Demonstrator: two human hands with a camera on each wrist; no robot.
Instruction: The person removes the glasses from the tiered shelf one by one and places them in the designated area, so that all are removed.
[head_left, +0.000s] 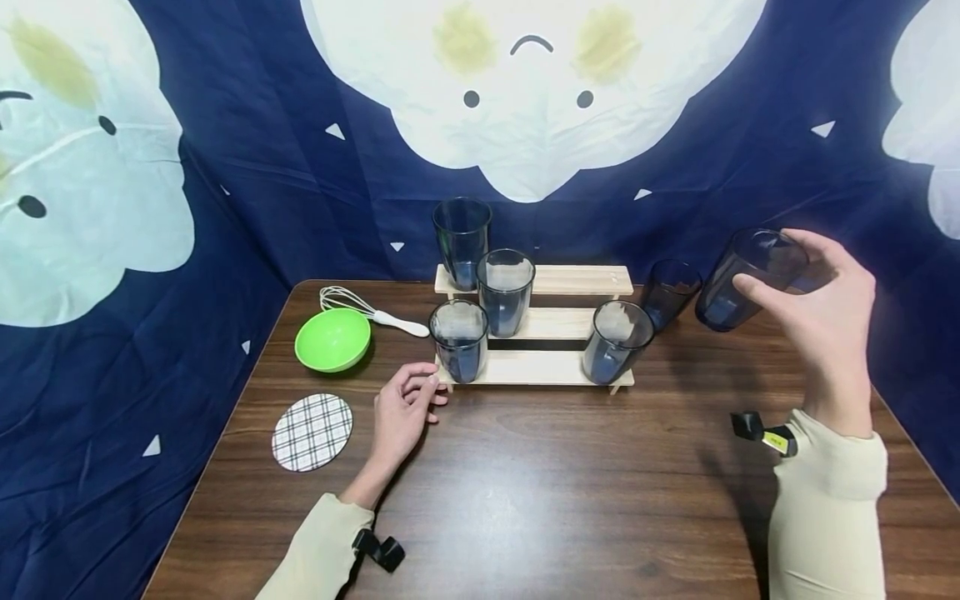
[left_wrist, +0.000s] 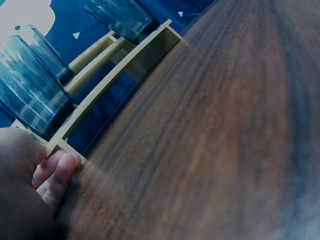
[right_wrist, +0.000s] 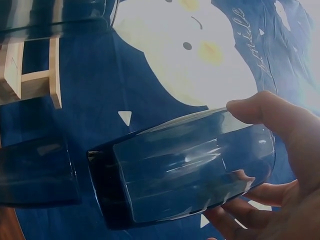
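Note:
My right hand (head_left: 817, 308) grips a dark blue tumbler (head_left: 746, 279) and holds it tilted in the air at the right, above the table; the right wrist view shows the same tumbler (right_wrist: 190, 170) with my thumb and fingers (right_wrist: 280, 150) round it. A stepped wooden rack (head_left: 536, 333) stands at the back of the table and carries several blue tumblers (head_left: 459, 337). Another tumbler (head_left: 667, 292) stands just right of the rack. My left hand (head_left: 405, 408) rests on the table, its loosely curled fingers (left_wrist: 55, 172) touching the rack's front left corner (left_wrist: 62, 145).
A green bowl (head_left: 333, 339) and a white whisk (head_left: 367, 308) lie left of the rack. A plaid round coaster (head_left: 312, 432) lies near the table's left edge. A dark blue printed cloth (head_left: 225, 167) hangs behind and beside the brown wooden table (head_left: 562, 483).

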